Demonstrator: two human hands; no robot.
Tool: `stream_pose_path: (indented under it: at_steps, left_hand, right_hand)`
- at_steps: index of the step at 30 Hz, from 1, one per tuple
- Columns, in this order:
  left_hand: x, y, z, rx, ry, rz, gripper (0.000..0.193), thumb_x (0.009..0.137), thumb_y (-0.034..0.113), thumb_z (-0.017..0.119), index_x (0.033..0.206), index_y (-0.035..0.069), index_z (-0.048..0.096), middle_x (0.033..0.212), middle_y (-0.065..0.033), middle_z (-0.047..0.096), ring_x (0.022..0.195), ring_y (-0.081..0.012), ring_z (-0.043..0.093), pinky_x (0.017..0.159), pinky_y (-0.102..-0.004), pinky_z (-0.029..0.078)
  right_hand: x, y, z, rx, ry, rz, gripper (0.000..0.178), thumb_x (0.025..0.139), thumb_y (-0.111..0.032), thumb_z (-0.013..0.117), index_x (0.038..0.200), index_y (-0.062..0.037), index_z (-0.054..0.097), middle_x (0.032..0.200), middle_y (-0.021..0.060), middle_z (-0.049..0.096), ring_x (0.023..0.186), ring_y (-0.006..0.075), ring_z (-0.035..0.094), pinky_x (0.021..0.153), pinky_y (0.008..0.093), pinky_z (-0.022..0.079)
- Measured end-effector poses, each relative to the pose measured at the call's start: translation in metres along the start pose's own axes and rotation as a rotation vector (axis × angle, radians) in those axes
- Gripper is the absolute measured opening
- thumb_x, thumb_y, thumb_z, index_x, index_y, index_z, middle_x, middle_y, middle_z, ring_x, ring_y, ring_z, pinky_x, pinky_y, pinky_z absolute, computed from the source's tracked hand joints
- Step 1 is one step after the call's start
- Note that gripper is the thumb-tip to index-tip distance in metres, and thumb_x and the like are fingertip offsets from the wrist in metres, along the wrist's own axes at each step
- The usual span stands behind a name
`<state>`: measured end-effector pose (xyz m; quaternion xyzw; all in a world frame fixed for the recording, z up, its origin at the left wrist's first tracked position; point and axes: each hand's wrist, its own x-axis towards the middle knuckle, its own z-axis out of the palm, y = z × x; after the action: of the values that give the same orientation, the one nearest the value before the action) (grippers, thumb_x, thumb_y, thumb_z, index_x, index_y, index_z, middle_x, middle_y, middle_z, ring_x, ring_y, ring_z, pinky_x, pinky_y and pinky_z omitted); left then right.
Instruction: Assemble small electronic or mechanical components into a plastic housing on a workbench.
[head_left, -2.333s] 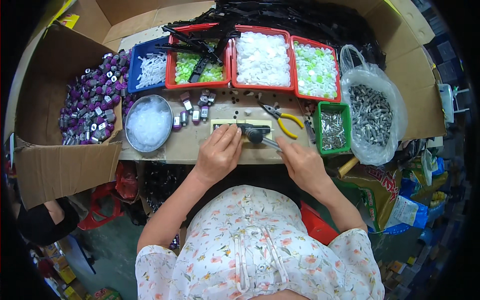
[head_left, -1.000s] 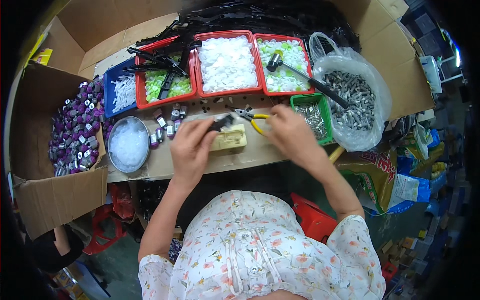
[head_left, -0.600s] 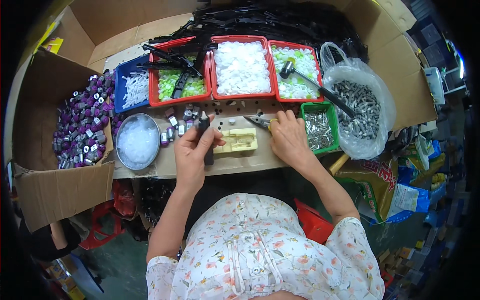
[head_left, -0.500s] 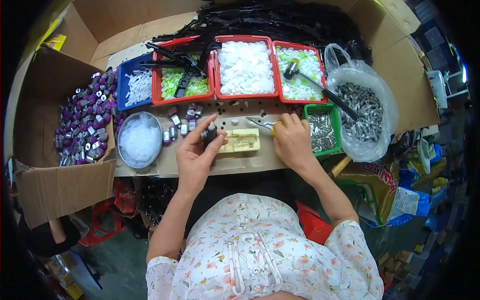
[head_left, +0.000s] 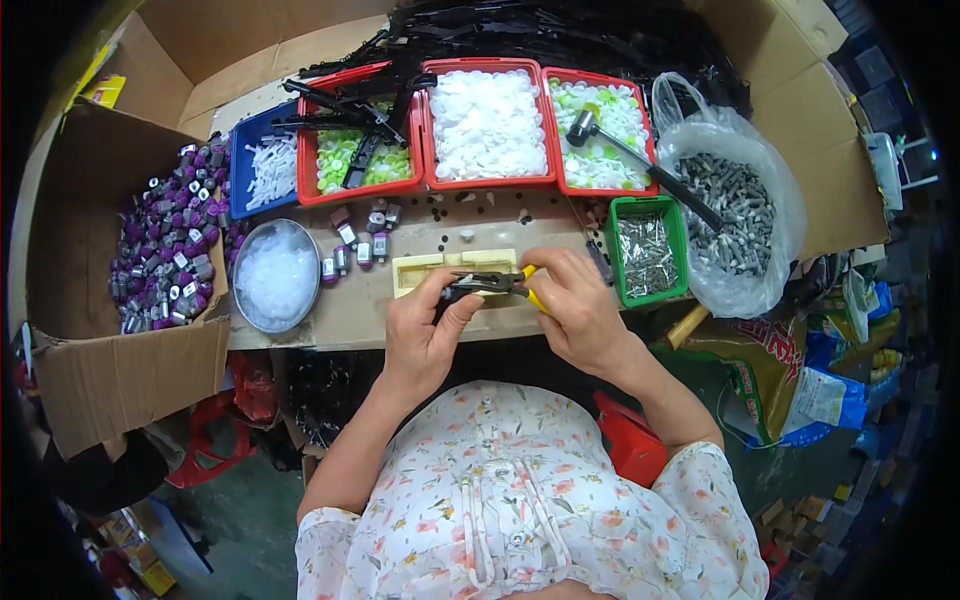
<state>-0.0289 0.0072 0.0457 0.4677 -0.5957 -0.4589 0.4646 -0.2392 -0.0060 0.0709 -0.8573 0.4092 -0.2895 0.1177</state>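
In my right hand [head_left: 582, 308] is a pair of pliers [head_left: 505, 282] with yellow handles, its jaws pointing left. My left hand [head_left: 420, 332] pinches a small black part [head_left: 452, 294] between thumb and fingers. The plier jaws meet the part at my left fingertips; whether they grip it I cannot tell. Just behind both hands lies a cream-coloured block [head_left: 412, 268] with recesses, partly covered by them. A small white cap [head_left: 466, 234] sits on the table beyond the block. Several grey and purple pieces [head_left: 364, 250] stand to its left.
Red bins hold white discs [head_left: 490, 125] and green-white discs [head_left: 605, 165]. A hammer [head_left: 650, 170] lies across the right one. Around them are a green bin [head_left: 647, 250] of metal pins, a bag [head_left: 738, 285] of metal parts, a round dish [head_left: 276, 275] and a carton [head_left: 130, 370].
My right hand has brought the pliers left to the black part in my left hand. My left hand has shifted right and lower, and the part now points toward the pliers.
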Motion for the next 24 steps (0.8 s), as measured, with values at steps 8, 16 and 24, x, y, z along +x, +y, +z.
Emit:
stream_pose_path:
  at_steps: [8, 16, 24]
  left_hand:
    - [-0.004, 0.003, -0.017, -0.05, -0.205, -0.069, 0.026, 0.096, 0.022, 0.066, 0.101, -0.002, 0.061, 0.068, -0.0042, 0.057, 0.06, -0.0109, 0.051, 0.054, -0.0264, 0.04]
    - [0.001, 0.011, -0.035, -0.935, -0.837, -0.458, 0.035, 0.093, 0.032, 0.069, 0.092, -0.002, 0.062, 0.071, -0.0022, 0.055, 0.061, -0.0104, 0.052, 0.055, -0.025, 0.042]
    - [-0.005, 0.024, -0.056, -0.75, -0.801, -0.536, 0.042, 0.089, 0.032, 0.073, 0.095, -0.009, 0.064, 0.068, -0.0065, 0.058, 0.06, -0.0144, 0.056, 0.055, -0.0285, 0.045]
  right_hand:
    - [-0.007, -0.002, -0.004, -0.05, -0.125, -0.087, 0.018, 0.066, 0.006, 0.06, 0.08, 0.0007, 0.05, 0.098, 0.0139, 0.058, 0.084, 0.0312, 0.058, 0.07, 0.0385, 0.044]
    - [-0.004, -0.018, -0.023, 0.03, -0.097, -0.242, 0.02, 0.059, 0.0, 0.063, 0.072, -0.001, 0.048, 0.092, 0.0135, 0.059, 0.074, 0.0279, 0.057, 0.063, 0.0367, 0.043]
    - [0.002, -0.009, -0.011, 0.206, -0.077, -0.269, 0.018, 0.064, 0.002, 0.064, 0.076, -0.0008, 0.051, 0.096, 0.0138, 0.06, 0.078, 0.0301, 0.059, 0.067, 0.0389, 0.044]
